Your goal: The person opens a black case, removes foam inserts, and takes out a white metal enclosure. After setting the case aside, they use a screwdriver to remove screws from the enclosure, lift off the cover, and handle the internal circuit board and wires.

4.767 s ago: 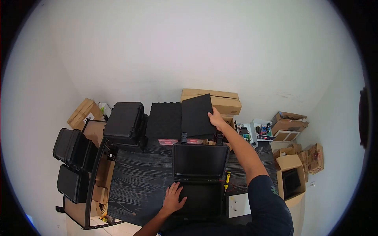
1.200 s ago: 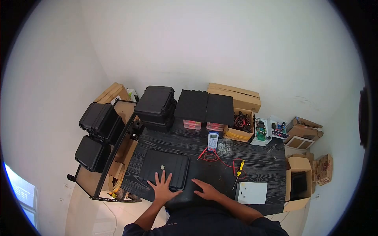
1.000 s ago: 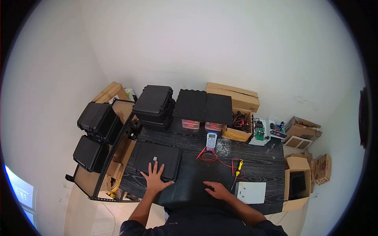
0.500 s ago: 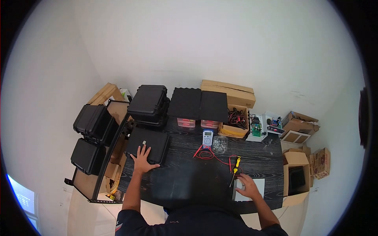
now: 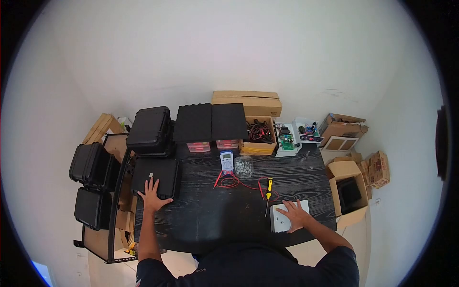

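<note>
1 dark counter (image 5: 205, 210), pale wall (image 5: 191, 52) beyond, lies under left hand (image 5: 152, 198), splayed on a black case (image 5: 164, 172), and right hand (image 5: 296, 215), open on a white box (image 5: 278, 219).

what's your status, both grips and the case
Left grip spread on closed black case. Right grip on white box. Yellow-handled screwdriver beside white box.

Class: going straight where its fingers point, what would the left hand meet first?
The left hand would likely meet the pale patch on the black case beneath, then the stacked cases; depth is unclear.
</note>
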`<state>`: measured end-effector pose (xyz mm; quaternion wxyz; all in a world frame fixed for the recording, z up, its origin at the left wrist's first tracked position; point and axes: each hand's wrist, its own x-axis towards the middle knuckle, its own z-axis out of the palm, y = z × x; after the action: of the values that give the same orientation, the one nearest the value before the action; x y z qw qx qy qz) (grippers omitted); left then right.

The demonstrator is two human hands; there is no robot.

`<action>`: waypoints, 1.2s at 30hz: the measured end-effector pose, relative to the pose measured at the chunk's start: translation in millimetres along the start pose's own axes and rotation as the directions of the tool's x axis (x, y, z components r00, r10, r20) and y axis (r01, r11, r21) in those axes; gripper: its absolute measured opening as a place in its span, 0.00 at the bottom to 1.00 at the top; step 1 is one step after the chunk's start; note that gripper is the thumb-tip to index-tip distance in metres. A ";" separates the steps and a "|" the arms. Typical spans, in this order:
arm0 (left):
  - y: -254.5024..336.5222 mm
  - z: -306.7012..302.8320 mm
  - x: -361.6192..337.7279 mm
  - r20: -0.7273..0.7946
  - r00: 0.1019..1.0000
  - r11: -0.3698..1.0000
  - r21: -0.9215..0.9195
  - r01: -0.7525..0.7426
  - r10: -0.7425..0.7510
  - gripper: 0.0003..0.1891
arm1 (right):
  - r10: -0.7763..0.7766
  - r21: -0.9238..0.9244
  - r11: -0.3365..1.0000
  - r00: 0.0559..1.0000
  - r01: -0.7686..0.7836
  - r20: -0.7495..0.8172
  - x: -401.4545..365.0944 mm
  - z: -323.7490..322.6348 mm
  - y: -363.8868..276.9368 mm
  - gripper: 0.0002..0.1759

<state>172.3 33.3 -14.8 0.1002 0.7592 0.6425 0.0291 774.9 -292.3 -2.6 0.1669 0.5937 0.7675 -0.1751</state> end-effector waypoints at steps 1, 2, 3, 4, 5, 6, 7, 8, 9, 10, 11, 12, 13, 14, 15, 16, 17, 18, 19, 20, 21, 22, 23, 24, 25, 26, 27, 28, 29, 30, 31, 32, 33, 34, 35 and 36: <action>0.3 -0.5 -0.2 0.000 1.000 1.000 -0.002 -0.001 0.001 0.76 | 0.000 0.007 1.000 1.000 0.000 0.012 -0.7 -0.2 0.4 0.77; 1.2 0.0 -1.7 0.000 1.000 1.000 -0.004 -0.001 0.001 0.76 | -0.002 0.014 1.000 1.000 0.002 0.025 1.4 -2.0 1.1 0.76; 2.9 -0.4 -3.1 0.004 1.000 1.000 0.010 -0.005 0.005 0.74 | -0.005 0.020 1.000 0.999 0.004 0.036 2.3 -6.1 -1.0 0.75; 5.3 -1.1 -3.8 0.006 1.000 1.000 0.023 -0.009 0.008 0.73 | -0.001 0.039 0.999 1.000 0.001 0.015 1.8 -7.3 -2.0 0.74; 7.4 -0.2 -4.9 0.006 1.000 0.999 0.034 -0.009 0.009 0.72 | 0.001 0.057 0.998 1.000 0.000 -0.006 1.6 -8.8 -2.1 0.74; 10.5 3.2 -7.1 -0.069 0.995 0.997 0.016 -0.076 0.077 0.67 | 0.001 0.073 0.997 1.000 0.001 -0.026 2.4 -11.3 -2.2 0.73; 16.0 7.3 -10.8 -0.145 0.979 0.990 0.003 -0.142 0.141 0.63 | 0.021 0.073 0.997 0.999 -0.019 -0.025 2.8 -20.7 -7.2 0.73; 22.7 11.9 -13.7 -0.219 0.955 0.978 -0.004 -0.208 0.202 0.59 | 0.040 0.073 0.997 0.999 -0.039 -0.021 2.5 -30.5 -14.5 0.74; 34.1 14.2 -16.7 -0.256 0.926 0.954 -0.039 -0.296 0.277 0.56 | 0.061 0.074 0.996 0.998 -0.059 -0.018 3.2 -42.0 -22.1 0.74; 49.2 16.1 -23.2 -0.292 0.891 0.921 -0.071 -0.383 0.348 0.53 | 0.034 0.100 0.995 0.996 -0.025 -0.085 5.4 -51.7 -29.8 0.74; 65.6 18.3 -31.0 -0.328 0.848 0.877 -0.101 -0.469 0.416 0.50 | 0.006 0.125 0.992 0.994 0.008 -0.110 8.2 -62.9 -39.5 0.74; 84.1 18.8 -39.2 -0.332 0.812 0.837 -0.106 -0.538 0.480 0.47 | -0.021 0.149 0.988 0.990 0.041 -0.136 12.8 -77.3 -50.9 0.74; 100.3 25.8 -42.8 -0.317 0.784 0.784 -0.161 -0.599 0.534 0.46 | -0.048 0.171 0.982 0.985 0.077 -0.165 21.3 -88.3 -61.3 0.74; 115.2 33.6 -45.9 -0.305 0.751 0.726 -0.215 -0.653 0.585 0.44 | -0.076 0.164 0.981 0.981 0.106 -0.177 32.5 -95.4 -71.1 0.74; 129.6 41.1 -49.3 -0.297 0.715 0.663 -0.267 -0.699 0.633 0.43 | -0.105 0.158 0.978 0.976 0.136 -0.190 44.4 -101.3 -81.6 0.74; 144.5 48.4 -52.6 -0.287 0.707 0.605 -0.372 -0.704 0.646 0.43 | -0.133 0.151 0.975 0.970 0.166 -0.202 55.6 -104.8 -92.9 0.74; 159.6 56.2 -56.7 -0.277 0.698 0.539 -0.473 -0.697 0.660 0.44 | -0.161 0.122 0.974 0.961 0.192 -0.223 68.4 -103.3 -103.5 0.74; 173.7 64.2 -61.2 -0.292 0.697 0.496 -0.529 -0.689 0.655 0.43 | -0.190 0.091 0.972 0.951 0.217 -0.243 84.6 -98.5 -111.9 0.74; 182.7 77.2 -62.8 -0.296 0.707 0.465 -0.584 -0.666 0.642 0.43 | -0.218 0.058 0.969 0.940 0.241 -0.264 100.4 -93.3 -118.9 0.73; 189.2 93.9 -62.5 -0.298 0.717 0.430 -0.635 -0.641 0.630 0.43 | -0.213 0.050 0.971 0.941 0.234 -0.263 114.9 -86.5 -126.0 0.74; 195.9 106.1 -62.1 -0.301 0.728 0.392 -0.684 -0.615 0.617 0.43 | -0.208 0.041 0.973 0.942 0.226 -0.262 128.6 -78.4 -132.5 0.74; 202.7 110.8 -62.9 -0.296 0.750 0.368 -0.728 -0.578 0.591 0.42 | -0.203 0.032 0.975 0.943 0.219 -0.262 139.1 -73.0 -136.0 0.74; 204.4 122.3 -60.1 -0.297 0.762 0.353 -0.750 -0.559 0.576 0.42 | -0.207 0.026 0.975 0.941 0.222 -0.266 147.2 -69.0 -136.8 0.74; 206.9 133.4 -56.7 -0.296 0.773 0.336 -0.772 -0.539 0.561 0.42 | -0.210 0.021 0.974 0.940 0.224 -0.268 153.8 -65.0 -136.8 0.73; 208.6 145.1 -53.7 -0.293 0.785 0.318 -0.795 -0.517 0.546 0.42 | -0.212 0.017 0.974 0.939 0.225 -0.269 158.9 -60.8 -136.1 0.73; 209.6 156.8 -50.6 -0.298 0.787 0.310 -0.799 -0.515 0.540 0.41 | -0.210 0.022 0.974 0.939 0.224 -0.272 163.5 -56.8 -134.9 0.73; 212.6 161.4 -49.0 -0.302 0.782 0.296 -0.803 -0.517 0.545 0.41 | -0.208 0.028 0.974 0.939 0.224 -0.274 167.4 -52.6 -133.7 0.72; 215.1 165.7 -46.2 -0.309 0.778 0.282 -0.807 -0.519 0.548 0.41 | -0.208 0.031 0.974 0.938 0.225 -0.276 171.6 -48.9 -131.9 0.72; 216.5 169.9 -43.7 -0.315 0.773 0.269 -0.810 -0.521 0.550 0.40 | -0.201 0.032 0.975 0.941 0.218 -0.273 175.6 -45.2 -130.2 0.72; 217.8 172.5 -41.8 -0.320 0.770 0.264 -0.809 -0.526 0.552 0.40 | -0.196 0.033 0.977 0.943 0.213 -0.269 178.5 -42.3 -129.2 0.72; 219.0 174.5 -38.8 -0.327 0.766 0.260 -0.807 -0.531 0.553 0.41 | -0.192 0.033 0.978 0.945 0.208 -0.266 181.3 -40.5 -128.0 0.71; 220.0 176.1 -35.7 -0.334 0.763 0.255 -0.804 -0.537 0.553 0.41 | -0.189 0.030 0.978 0.944 0.205 -0.271 182.5 -39.2 -127.3 0.71; 220.9 178.0 -33.0 -0.348 0.756 0.241 -0.802 -0.546 0.554 0.41 | -0.187 0.026 0.979 0.943 0.202 -0.277 180.9 -40.7 -127.5 0.71; 221.8 180.1 -31.4 -0.360 0.751 0.228 -0.801 -0.553 0.554 0.41 | -0.185 0.023 0.980 0.942 0.199 -0.281 179.7 -40.4 -127.1 0.70; 222.3 182.1 -30.9 -0.373 0.744 0.214 -0.800 -0.560 0.554 0.42 | -0.199 0.033 0.975 0.930 0.219 -0.308 179.7 -37.7 -125.3 0.70; 223.3 182.3 -30.6 -0.380 0.747 0.208 -0.802 -0.560 0.545 0.41 | -0.211 0.042 0.970 0.917 0.238 -0.337 179.9 -34.6 -122.2 0.70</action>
<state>415.0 -52.1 -148.2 0.4569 0.7662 0.2152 0.3973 611.7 -151.3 -46.9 -0.0098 0.5289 0.8398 -0.1224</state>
